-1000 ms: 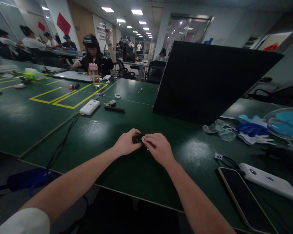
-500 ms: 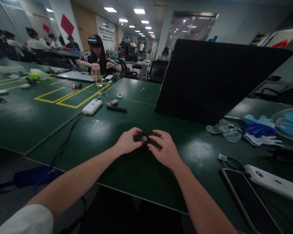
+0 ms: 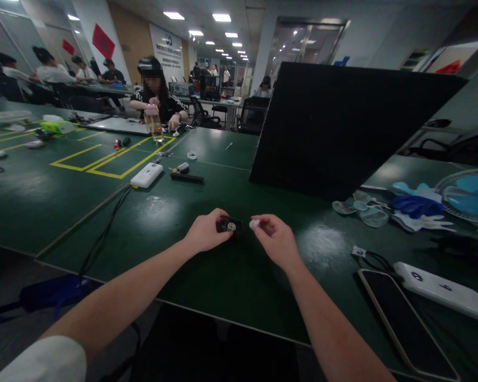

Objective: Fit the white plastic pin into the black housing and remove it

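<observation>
On the dark green table (image 3: 223, 281), the left hand (image 3: 205, 236) pinches a small black block with a pale round centre (image 3: 228, 226). The right hand (image 3: 276, 241), just beside, pinches a tiny white bit (image 3: 254, 224). Looks like the parts are held apart, so any next move needs steady pinches. A big black board (image 3: 342, 127) stands behind.

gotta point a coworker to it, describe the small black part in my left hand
Find the big black panel standing on the green table; in front of it, the left hand pinches a small black part. Its pale round disc sets it apart from the plain white bit in the right hand.
</observation>
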`<control>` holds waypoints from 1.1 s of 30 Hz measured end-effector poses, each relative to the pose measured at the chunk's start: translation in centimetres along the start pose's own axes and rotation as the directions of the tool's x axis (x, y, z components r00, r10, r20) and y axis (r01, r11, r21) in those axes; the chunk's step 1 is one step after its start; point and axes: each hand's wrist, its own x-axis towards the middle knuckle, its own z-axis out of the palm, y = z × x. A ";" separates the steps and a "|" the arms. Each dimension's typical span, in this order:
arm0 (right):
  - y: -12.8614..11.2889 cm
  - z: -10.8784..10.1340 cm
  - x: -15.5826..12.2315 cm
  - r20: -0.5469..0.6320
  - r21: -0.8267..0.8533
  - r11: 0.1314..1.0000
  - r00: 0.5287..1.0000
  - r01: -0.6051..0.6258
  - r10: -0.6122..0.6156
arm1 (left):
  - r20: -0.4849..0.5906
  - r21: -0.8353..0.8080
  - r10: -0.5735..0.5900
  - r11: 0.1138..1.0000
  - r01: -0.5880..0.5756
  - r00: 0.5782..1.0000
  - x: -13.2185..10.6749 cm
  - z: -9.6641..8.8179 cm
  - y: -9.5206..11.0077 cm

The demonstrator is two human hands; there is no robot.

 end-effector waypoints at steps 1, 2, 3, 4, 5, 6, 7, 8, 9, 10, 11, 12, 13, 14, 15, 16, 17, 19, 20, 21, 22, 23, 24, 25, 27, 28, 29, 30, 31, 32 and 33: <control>-0.2 0.2 0.0 -0.023 0.084 0.996 1.000 0.001 0.001 | 0.012 -0.013 0.000 1.000 0.000 1.000 -0.1 0.1 0.2; -0.4 0.5 0.0 -0.034 0.139 0.990 0.999 0.002 0.002 | 0.023 -0.027 0.002 1.000 -0.001 1.000 -0.1 0.1 0.3; -0.6 0.7 0.0 -0.031 0.164 0.986 1.000 0.000 0.005 | 0.033 -0.042 0.004 0.999 -0.002 0.999 -0.1 0.1 0.5; -0.7 0.9 0.1 -0.019 0.168 0.986 1.000 -0.006 0.009 | 0.041 -0.056 0.005 0.998 -0.003 0.999 -0.1 0.2 0.5; -0.8 1.0 0.1 -0.001 0.162 0.987 1.000 -0.014 0.014 | 0.044 -0.071 0.006 0.997 -0.003 0.999 -0.1 0.2 0.6; -0.8 1.1 0.2 0.019 0.155 0.988 1.000 -0.021 0.018 | 0.047 -0.087 0.005 0.996 -0.001 0.999 -0.1 0.2 0.6; -0.7 1.2 0.2 0.035 0.154 0.988 0.999 -0.026 0.020 | 0.050 -0.105 0.002 0.995 0.004 0.999 -0.1 0.2 0.6; -0.6 1.2 0.3 0.046 0.161 0.987 0.999 -0.028 0.021 | 0.053 -0.120 -0.004 0.993 0.010 0.999 -0.1 0.2 0.6; -0.5 1.2 0.3 0.049 0.174 0.984 0.999 -0.028 0.020 | 0.054 -0.134 -0.011 0.991 0.018 0.998 0.0 0.2 0.5; -0.4 1.1 0.4 0.053 0.186 0.982 0.998 -0.026 0.017 | 0.056 -0.144 -0.016 0.989 0.024 0.998 0.0 0.2 0.5; -0.4 1.0 0.4 0.058 0.192 0.981 0.998 -0.024 0.013 | 0.059 -0.154 -0.019 0.988 0.028 0.998 0.0 0.2 0.5; -0.3 0.9 0.3 0.065 0.192 0.981 0.998 -0.022 0.010 | 0.061 -0.162 -0.022 0.986 0.031 0.998 0.0 0.2 0.4; -0.3 0.8 0.3 0.069 0.189 0.982 0.998 -0.019 0.006 | 0.059 -0.169 -0.026 0.985 0.036 0.998 0.0 0.2 0.4; -0.3 0.7 0.2 0.074 0.183 0.983 0.997 -0.017 0.004 | 0.055 -0.177 -0.032 0.983 0.041 0.998 0.0 0.2 0.5; -0.3 0.7 0.2 0.078 0.179 0.984 0.997 -0.017 0.003 | 0.048 -0.185 -0.039 0.981 0.048 0.998 0.0 0.2 0.5; -0.3 0.7 0.1 0.078 0.176 0.984 0.997 -0.019 0.005 | 0.042 -0.192 -0.043 0.980 0.051 0.998 0.0 0.1 0.5; -0.3 0.7 0.0 0.079 0.174 0.984 0.997 -0.023 0.009 | 0.036 -0.196 -0.042 0.979 0.048 0.998 0.0 0.1 0.5; -0.2 1.0 0.0 0.086 0.173 0.984 0.996 -0.031 0.017 | 0.041 -0.195 -0.022 0.980 0.029 0.999 0.0 0.0 0.6; -0.2 1.1 -0.1 0.086 0.176 0.984 0.996 -0.032 0.017 | 0.047 -0.191 -0.011 0.981 0.020 0.999 0.0 0.0 0.6; -0.2 1.3 -0.1 0.076 0.184 0.983 0.997 -0.026 0.012 | 0.051 -0.185 -0.006 0.983 0.015 0.999 -0.1 0.0 0.7; -0.2 1.4 -0.1 0.059 0.198 0.980 0.998 -0.014 0.003 | 0.049 -0.177 -0.006 0.984 0.015 0.999 -0.1 0.0 0.7; -0.2 1.5 -0.1 0.035 0.214 0.977 0.999 0.001 -0.009 | 0.043 -0.166 -0.009 0.986 0.016 0.999 -0.1 0.0 0.8; -0.3 1.6 -0.1 0.011 0.223 0.975 1.000 0.017 -0.020 | 0.036 -0.153 -0.010 0.988 0.015 0.999 -0.1 0.0 0.9; -0.3 1.6 -0.1 -0.001 0.215 0.976 1.000 0.028 -0.029 | 0.027 -0.142 -0.007 0.990 0.011 1.000 -0.2 -0.1 0.9; -0.6 1.5 -0.1 0.018 0.139 0.990 0.999 0.031 -0.034 | 0.024 -0.136 0.001 0.991 0.002 1.000 -0.2 -0.1 1.0; -0.8 1.4 -0.2 0.040 0.079 0.996 0.999 0.028 -0.031 | 0.028 -0.146 0.002 0.989 0.002 1.000 -0.2 -0.1 1.0; -0.9 1.3 -0.2 0.059 0.021 0.999 0.998 0.027 -0.028 | 0.032 -0.162 0.000 0.987 0.005 0.999 -0.2 -0.1 0.9; -1.0 1.3 -0.2 0.069 -0.025 0.999 0.997 0.032 -0.030 | 0.034 -0.181 -0.004 0.983 0.010 0.999 -0.2 -0.1 0.9; -1.0 1.3 -0.2 0.068 -0.050 0.998 0.997 0.043 -0.040 | 0.038 -0.201 -0.007 0.980 0.014 0.999 -0.2 0.0 0.8; -0.9 1.3 -0.2 0.056 -0.052 0.997 0.997 0.058 -0.056 | 0.043 -0.220 -0.006 0.975 0.015 0.999 -0.2 0.0 0.8; -0.7 1.3 -0.1 0.038 -0.032 0.997 0.997 0.069 -0.068 | 0.046 -0.235 -0.005 0.972 0.016 0.999 -0.2 0.1 0.8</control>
